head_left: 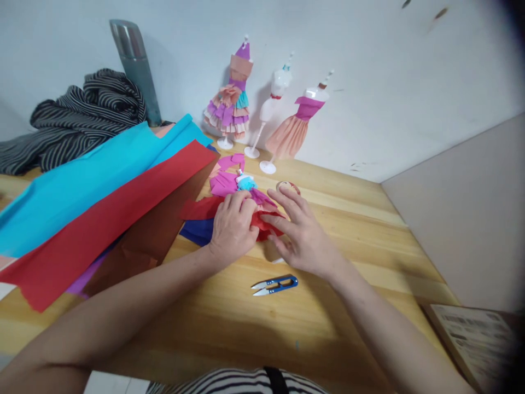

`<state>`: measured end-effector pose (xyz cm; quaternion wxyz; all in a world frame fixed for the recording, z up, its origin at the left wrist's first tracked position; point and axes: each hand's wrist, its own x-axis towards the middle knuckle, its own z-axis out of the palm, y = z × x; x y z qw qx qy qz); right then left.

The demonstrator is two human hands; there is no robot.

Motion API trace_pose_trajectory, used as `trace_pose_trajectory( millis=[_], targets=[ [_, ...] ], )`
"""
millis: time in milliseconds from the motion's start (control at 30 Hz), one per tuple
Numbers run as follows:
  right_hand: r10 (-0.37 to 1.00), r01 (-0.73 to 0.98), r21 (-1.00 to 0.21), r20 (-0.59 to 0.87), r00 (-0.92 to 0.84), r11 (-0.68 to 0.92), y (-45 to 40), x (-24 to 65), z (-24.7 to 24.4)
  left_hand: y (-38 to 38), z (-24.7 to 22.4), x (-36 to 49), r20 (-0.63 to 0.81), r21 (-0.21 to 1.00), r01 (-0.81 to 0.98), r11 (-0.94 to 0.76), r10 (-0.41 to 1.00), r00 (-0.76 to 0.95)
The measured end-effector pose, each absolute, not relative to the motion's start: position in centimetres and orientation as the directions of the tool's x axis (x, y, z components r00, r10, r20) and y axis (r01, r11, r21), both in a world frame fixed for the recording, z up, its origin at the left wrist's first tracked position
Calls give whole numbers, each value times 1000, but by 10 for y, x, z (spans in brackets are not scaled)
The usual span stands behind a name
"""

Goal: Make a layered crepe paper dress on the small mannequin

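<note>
My left hand (234, 227) is closed, its fingers curled down on a piece of red crepe paper (203, 208). Just to the right, my right hand (301, 232) has its fingers spread over the red ruffled paper (266, 227), fingertips at its edge. Beyond my left hand shows a white and turquoise piece (246, 183), mostly hidden by my fingers and the paper. Pink crepe paper scraps (223, 183) lie beside it, and dark blue paper (197, 232) sticks out left of my left hand. Nearer to me, blue-handled thread snips (275, 284) rest on the wooden table.
Three small dress forms (268, 109) stand against the wall, two in paper dresses. Turquoise (94, 169), red (110, 219) and brown paper sheets (151, 235) cover the left side. Behind them are a striped cloth (88, 120) and a flask (137, 71). A cardboard box (471, 339) sits at right.
</note>
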<state>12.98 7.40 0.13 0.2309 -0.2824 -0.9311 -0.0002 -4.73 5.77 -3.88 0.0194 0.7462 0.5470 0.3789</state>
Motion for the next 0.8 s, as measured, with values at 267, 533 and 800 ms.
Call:
trace_pose_trajectory(
  millis=[267, 533, 800],
  targets=[
    [577, 597, -153, 525, -626, 787, 101, 116, -2, 44, -34, -52, 559, 342, 812, -473, 797, 228],
    [679, 638, -288, 504, -533, 714, 111, 111, -6, 54, -46, -52, 663, 33, 856, -516, 652, 367],
    [766, 662, -407, 470, -439, 629, 114, 110, -4, 69, -47, -34, 728, -71, 887, -456, 584, 359]
  ],
)
